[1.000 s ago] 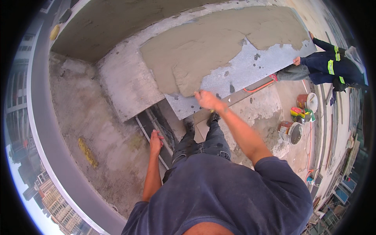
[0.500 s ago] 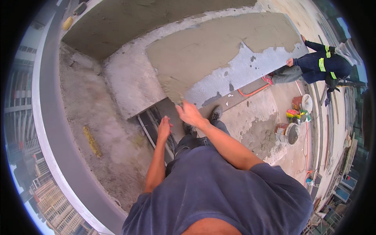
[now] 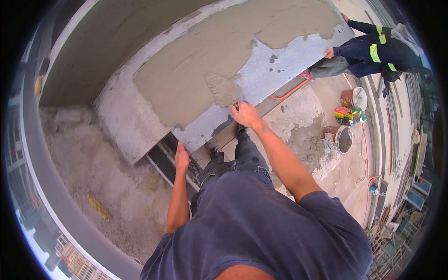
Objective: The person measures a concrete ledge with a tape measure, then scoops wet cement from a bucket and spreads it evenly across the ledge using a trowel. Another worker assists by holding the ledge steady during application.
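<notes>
My right hand (image 3: pixel 246 115) is closed round the handle of a trowel (image 3: pixel 221 89), whose pointed blade is coated in wet grey mortar. The blade lies over a long pale board (image 3: pixel 280 65), near the ragged edge of the mortar layer (image 3: pixel 186 79) spread along its far side. My left hand (image 3: pixel 182 158) is at the board's near left corner, its fingers closed at the edge; part of the grip is hidden. At the right end, a co-worker (image 3: pixel 382 49) in dark clothes with reflective bands has both hands on the board.
Bare concrete ledge (image 3: pixel 123 121) borders the board at left, beside a dark gap (image 3: pixel 170 156) near my legs. On the right floor stand two buckets (image 3: pixel 330 137), a colourful bag (image 3: pixel 347 115) and an orange hose (image 3: pixel 289 91). A parapet (image 3: pixel 42 179) curves along the left.
My right hand has drawn the trowel from the board's left end toward the right, and bare board now shows there. My left hand has come to the near corner. The view has shifted.
</notes>
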### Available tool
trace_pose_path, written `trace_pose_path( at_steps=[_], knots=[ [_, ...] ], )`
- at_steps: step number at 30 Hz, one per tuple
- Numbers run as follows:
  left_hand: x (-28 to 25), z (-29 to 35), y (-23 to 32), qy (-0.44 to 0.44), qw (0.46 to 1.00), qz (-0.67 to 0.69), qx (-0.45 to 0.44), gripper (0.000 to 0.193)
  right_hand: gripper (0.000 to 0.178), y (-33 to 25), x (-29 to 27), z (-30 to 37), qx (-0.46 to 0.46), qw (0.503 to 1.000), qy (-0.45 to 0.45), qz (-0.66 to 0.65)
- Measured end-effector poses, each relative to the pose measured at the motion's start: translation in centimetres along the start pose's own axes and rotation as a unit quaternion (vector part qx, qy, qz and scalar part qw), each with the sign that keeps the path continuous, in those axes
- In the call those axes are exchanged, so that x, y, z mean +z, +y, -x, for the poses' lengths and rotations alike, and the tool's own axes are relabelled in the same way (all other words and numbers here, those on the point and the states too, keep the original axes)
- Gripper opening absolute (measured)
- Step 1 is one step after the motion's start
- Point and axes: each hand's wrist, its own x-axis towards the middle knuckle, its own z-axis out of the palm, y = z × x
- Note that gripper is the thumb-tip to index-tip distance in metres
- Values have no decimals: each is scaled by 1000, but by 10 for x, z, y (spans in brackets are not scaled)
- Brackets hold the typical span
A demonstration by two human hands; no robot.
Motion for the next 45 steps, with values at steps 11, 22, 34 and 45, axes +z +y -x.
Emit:
trace_pose_path(
  at_steps=[11, 22, 34, 45],
  knots=[
    [11, 38, -20, 40, 992, -43, -113, 89, 61, 119, -209, -140, -34, 992, -30, 119],
    [-12, 84, -52, 105, 961, 77, -243, 83, 51, 165, -323, -170, -68, 980, 83, 169],
    [-40, 75, -132, 56, 948, 145, -278, 85, 62, 97, -203, -118, -5, 995, -96, 4],
    [-84, 43, -170, 78, 964, 205, -152, 82, 49, -68, 149, 26, -198, 962, -180, -53]
  ],
)
